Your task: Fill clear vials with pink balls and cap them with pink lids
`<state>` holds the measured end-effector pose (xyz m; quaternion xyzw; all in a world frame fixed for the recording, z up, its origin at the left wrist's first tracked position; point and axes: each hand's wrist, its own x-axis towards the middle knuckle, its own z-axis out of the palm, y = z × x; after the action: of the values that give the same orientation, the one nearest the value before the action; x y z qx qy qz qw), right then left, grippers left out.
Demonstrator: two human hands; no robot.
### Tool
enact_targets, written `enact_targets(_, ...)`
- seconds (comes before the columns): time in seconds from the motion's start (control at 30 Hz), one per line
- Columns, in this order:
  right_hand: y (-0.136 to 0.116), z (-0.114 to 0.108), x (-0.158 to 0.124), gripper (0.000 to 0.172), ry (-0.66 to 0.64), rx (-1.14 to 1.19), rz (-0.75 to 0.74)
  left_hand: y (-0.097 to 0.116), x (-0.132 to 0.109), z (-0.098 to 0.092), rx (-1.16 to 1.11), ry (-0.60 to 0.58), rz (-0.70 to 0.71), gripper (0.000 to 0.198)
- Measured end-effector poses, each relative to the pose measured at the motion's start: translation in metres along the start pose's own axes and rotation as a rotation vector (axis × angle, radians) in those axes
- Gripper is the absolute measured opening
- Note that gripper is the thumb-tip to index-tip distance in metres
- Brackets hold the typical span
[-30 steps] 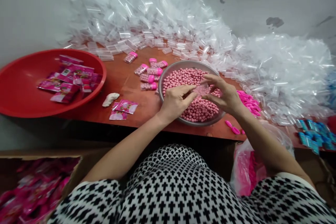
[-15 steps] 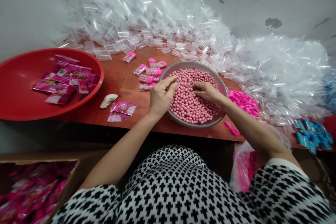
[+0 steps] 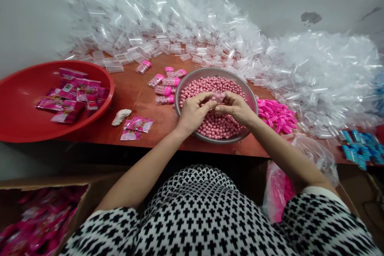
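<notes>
A metal bowl point(image 3: 250, 92) full of small pink balls point(image 3: 217, 126) sits on the red-brown table in front of me. Over it my left hand point(image 3: 193, 112) and my right hand point(image 3: 237, 108) meet, fingers curled. Between their fingertips they pinch a small clear tube point(image 3: 218, 97) that looks filled with pink balls. Several filled tubes with pink caps point(image 3: 165, 84) lie just left of the bowl. Loose pink caps point(image 3: 274, 114) are heaped to its right.
A huge pile of empty clear tubes point(image 3: 192, 20) covers the back of the table. A red basin point(image 3: 18, 124) with pink packets stands at left. Two pink packets point(image 3: 136, 126) and a white lump point(image 3: 121, 116) lie near it. Blue items point(image 3: 361, 148) lie at right. A carton of pink packets point(image 3: 33, 216) sits below left.
Half a second ago both hands were down in the balls, apart. They have come together above the bowl and now pinch the tube between them.
</notes>
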<state>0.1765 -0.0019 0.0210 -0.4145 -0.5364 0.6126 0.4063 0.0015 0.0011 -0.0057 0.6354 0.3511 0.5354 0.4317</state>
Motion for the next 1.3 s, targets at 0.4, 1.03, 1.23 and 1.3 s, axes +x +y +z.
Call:
enact_targets(0.4, -0.022, -0.105, -0.099, 0.019, 0.315, -0.746, -0.006, 0.001, -0.003, -0.002, -0.183, -0.045, -0.134, 0.029)
enact_targets(1.03, 0.038, -0.129, -0.186, 0.02, 0.45, -1.366, 0.288, -0.004, -0.005, -0.002, -0.27, -0.053, -0.092, 0.03)
enact_targets(1.23, -0.029, -0.084, -0.121, 0.016, 0.372, -1.35, -0.458, 0.012, -0.008, 0.007, -0.296, -0.139, -0.2, 0.038)
enact_targets(1.3, -0.044, -0.063, -0.091, 0.014, 0.258, -1.246, -0.533, 0.014, -0.008, 0.008, -0.299, -0.159, -0.197, 0.04)
